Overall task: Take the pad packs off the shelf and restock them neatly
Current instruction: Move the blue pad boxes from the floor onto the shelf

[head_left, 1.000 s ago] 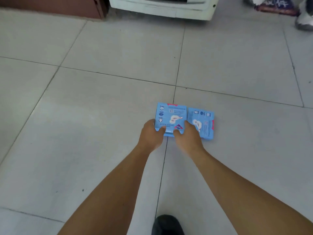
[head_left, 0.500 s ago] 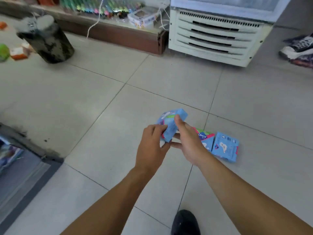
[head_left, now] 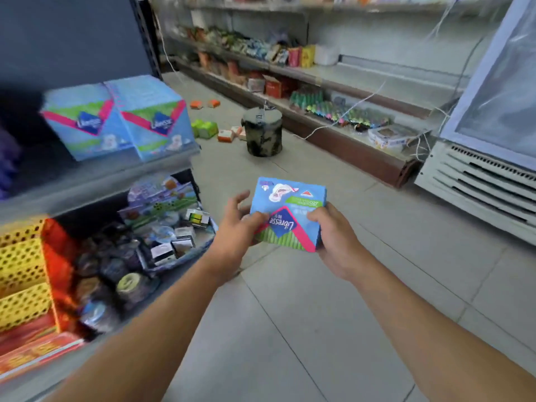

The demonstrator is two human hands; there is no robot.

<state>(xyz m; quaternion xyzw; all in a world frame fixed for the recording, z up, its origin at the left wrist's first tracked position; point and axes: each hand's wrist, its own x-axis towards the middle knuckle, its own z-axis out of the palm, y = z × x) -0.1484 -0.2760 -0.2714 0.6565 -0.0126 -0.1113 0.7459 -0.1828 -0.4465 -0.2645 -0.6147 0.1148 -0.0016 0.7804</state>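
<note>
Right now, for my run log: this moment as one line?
stage: restocking | held: Libresse pad pack, both hands | shelf: two packs upright

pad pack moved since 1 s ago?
Yes. The pad pack was on the floor tiles; now both hands hold it up off them, near the shelf.

The held pad pack (head_left: 288,214) sits between the left hand (head_left: 237,227) and the right hand (head_left: 338,242), above the floor (head_left: 290,314). To the left of it, two pad packs (head_left: 116,120) stand side by side on the near shelf (head_left: 95,172), above a lower shelf (head_left: 171,256) holding small goods. Behind it a stool (head_left: 263,134) stands on the floor, with the fridge (head_left: 490,140) to the right.
</note>
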